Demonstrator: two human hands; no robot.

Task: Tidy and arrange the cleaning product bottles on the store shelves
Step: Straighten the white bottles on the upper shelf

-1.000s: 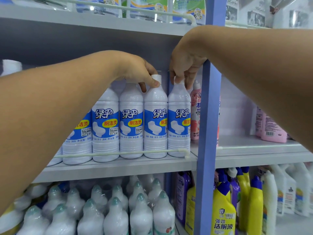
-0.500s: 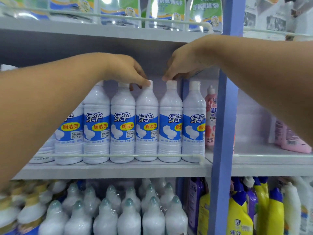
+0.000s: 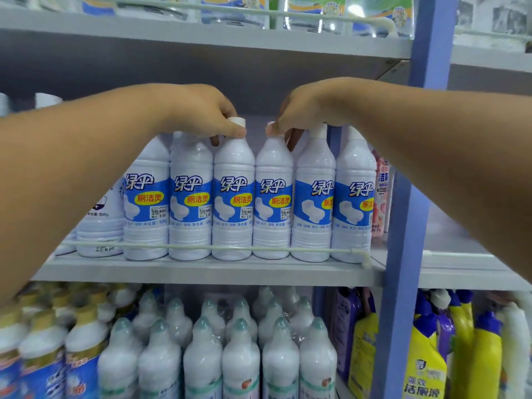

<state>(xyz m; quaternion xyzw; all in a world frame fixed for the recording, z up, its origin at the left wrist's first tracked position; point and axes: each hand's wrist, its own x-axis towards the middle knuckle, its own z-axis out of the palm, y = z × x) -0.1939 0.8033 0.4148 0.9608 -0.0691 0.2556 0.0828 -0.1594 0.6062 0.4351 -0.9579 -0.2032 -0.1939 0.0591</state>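
Both hands on bottle caps, middle shelf (image 3: 201, 269).
I see left hand (image 3: 201, 110) pinching third white blue-labelled bottle (image 3: 233, 197)'s cap; right hand (image 3: 305, 110) pinching fourth bottle (image 3: 273, 197)'s.

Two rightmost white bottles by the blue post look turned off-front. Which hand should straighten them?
Right. The right hand pinches the cap of the fourth bottle, directly beside the two rightmost bottles. The left hand holds the third bottle, farther away.

We see six bottles (image 3: 273, 197) side by side on the middle shelf (image 3: 201, 270), behind a rail (image 3: 187, 247); a post (image 3: 403, 226) stands to their right, more bottles (image 3: 239, 355) below.
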